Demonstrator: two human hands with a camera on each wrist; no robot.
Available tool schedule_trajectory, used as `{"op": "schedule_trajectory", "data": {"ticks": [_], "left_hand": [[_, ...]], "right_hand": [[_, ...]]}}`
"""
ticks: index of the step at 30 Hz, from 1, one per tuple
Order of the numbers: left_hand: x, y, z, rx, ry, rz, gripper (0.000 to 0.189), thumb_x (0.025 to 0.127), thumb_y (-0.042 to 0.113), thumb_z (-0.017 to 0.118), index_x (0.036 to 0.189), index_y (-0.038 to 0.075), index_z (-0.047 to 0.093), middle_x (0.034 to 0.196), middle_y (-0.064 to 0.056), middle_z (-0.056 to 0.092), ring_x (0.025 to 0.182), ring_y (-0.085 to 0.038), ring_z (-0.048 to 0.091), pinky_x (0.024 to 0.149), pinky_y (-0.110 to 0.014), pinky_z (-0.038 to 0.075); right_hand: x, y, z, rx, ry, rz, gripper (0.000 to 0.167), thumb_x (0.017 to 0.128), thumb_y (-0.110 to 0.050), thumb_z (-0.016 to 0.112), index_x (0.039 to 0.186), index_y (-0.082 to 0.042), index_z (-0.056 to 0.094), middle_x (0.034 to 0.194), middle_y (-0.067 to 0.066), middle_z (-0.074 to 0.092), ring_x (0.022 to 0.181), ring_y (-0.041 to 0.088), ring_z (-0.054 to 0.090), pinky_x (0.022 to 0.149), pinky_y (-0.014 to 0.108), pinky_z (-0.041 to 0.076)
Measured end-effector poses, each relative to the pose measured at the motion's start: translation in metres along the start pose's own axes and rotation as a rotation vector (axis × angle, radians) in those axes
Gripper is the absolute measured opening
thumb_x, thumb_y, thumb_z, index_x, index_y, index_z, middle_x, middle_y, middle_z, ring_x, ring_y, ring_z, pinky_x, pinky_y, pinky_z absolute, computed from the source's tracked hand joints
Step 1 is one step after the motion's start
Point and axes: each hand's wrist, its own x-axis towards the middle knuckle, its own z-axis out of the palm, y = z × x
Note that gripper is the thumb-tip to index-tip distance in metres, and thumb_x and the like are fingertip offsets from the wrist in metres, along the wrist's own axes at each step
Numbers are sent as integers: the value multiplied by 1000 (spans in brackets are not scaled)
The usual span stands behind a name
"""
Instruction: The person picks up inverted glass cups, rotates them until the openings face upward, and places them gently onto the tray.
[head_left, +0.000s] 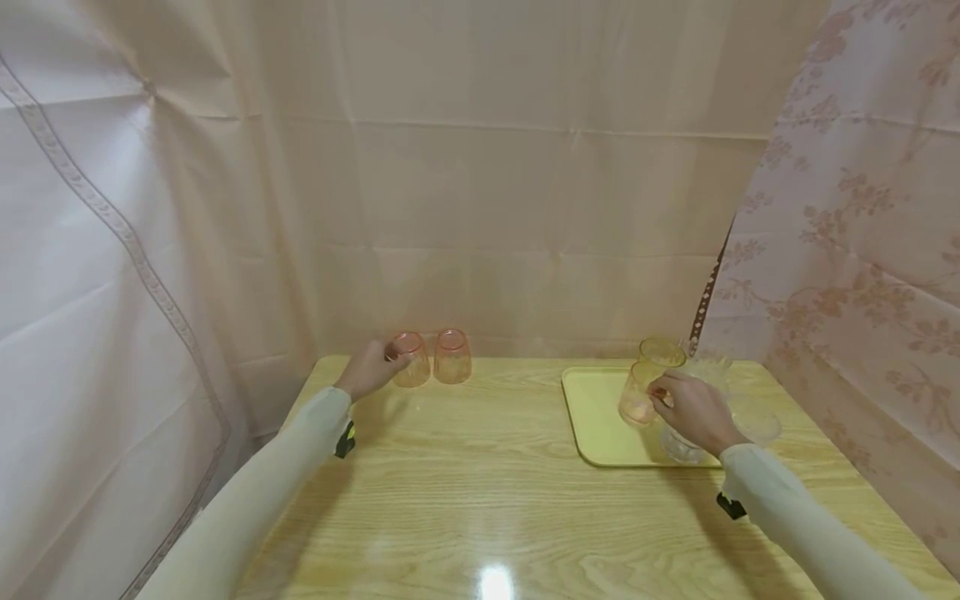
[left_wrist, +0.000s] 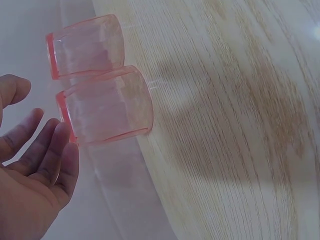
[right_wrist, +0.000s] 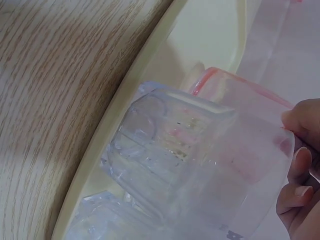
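Observation:
Two clear pink glasses stand side by side upside down near the table's back left edge, one left pink glass (head_left: 411,368) and one right pink glass (head_left: 453,360). My left hand (head_left: 371,369) is beside the left one, thumb spread from the fingers (left_wrist: 50,145); whether the fingertips touch it I cannot tell. On the yellow tray (head_left: 600,442), my right hand (head_left: 696,410) pinches the upper edge of a third pink glass (head_left: 636,402). A clear faceted glass (right_wrist: 160,135) partly covers that pink glass in the right wrist view.
A yellow glass (head_left: 662,352) stands at the back of the tray. More clear glassware (head_left: 753,421) is at the tray's right, partly hidden by my right hand. Cloth (head_left: 487,208) hangs behind the wooden table (head_left: 465,500) and on both sides.

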Motion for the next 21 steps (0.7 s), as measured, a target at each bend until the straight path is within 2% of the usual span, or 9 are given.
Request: {"op": "schedule_trajectory", "data": {"ticks": [6, 15, 21], "left_hand": [[5, -5, 1, -6, 14, 27, 21, 96, 16, 70, 107, -2, 67, 92, -12, 70, 85, -26, 64, 68, -36, 52], [6, -6, -4, 0, 38, 14, 22, 96, 16, 68, 106, -4, 69, 100, -18, 70, 90, -33, 66, 80, -47, 54], [6, -10, -7, 1, 29, -27, 22, 97, 16, 66, 105, -4, 70, 104, -19, 70, 93, -33, 66, 81, -47, 54]], "right_hand": [[-1, 3, 2, 0, 11, -14, 9, 86, -6, 81, 93, -8, 76, 86, 0, 68, 73, 22, 68, 59, 39, 53], [0, 5, 3, 2, 20, -7, 9, 83, -8, 82, 90, -10, 76, 85, -1, 68, 73, 21, 68, 60, 42, 54], [-1, 7, 6, 5, 14, -13, 8, 82, -9, 81, 88, -10, 76, 84, -3, 68, 71, 20, 67, 57, 40, 52]]}}
